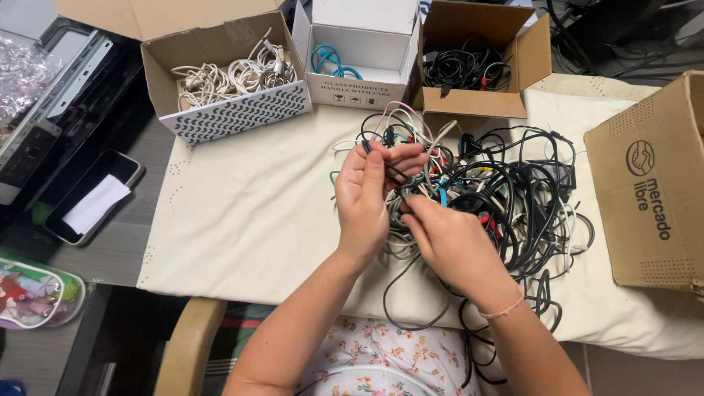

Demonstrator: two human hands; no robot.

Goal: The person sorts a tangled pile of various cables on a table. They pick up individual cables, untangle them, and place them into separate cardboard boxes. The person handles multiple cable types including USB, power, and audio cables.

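Left hand [364, 196] and right hand [449, 242] pinch a black cable [394, 173] above the tangled cable pile [513, 198].

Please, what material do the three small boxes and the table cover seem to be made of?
Boxes: cardboard, matte; open flaps and raw brown or white walls show it. Cover: probably cream woven cloth, matte, with soft folds at its edge; the exact fibre cannot be told.

A cream cloth [242, 213] covers the table. A dark desk [117, 242] lies at 9 o'clock; a wooden chair arm [187, 345] at 7 o'clock.
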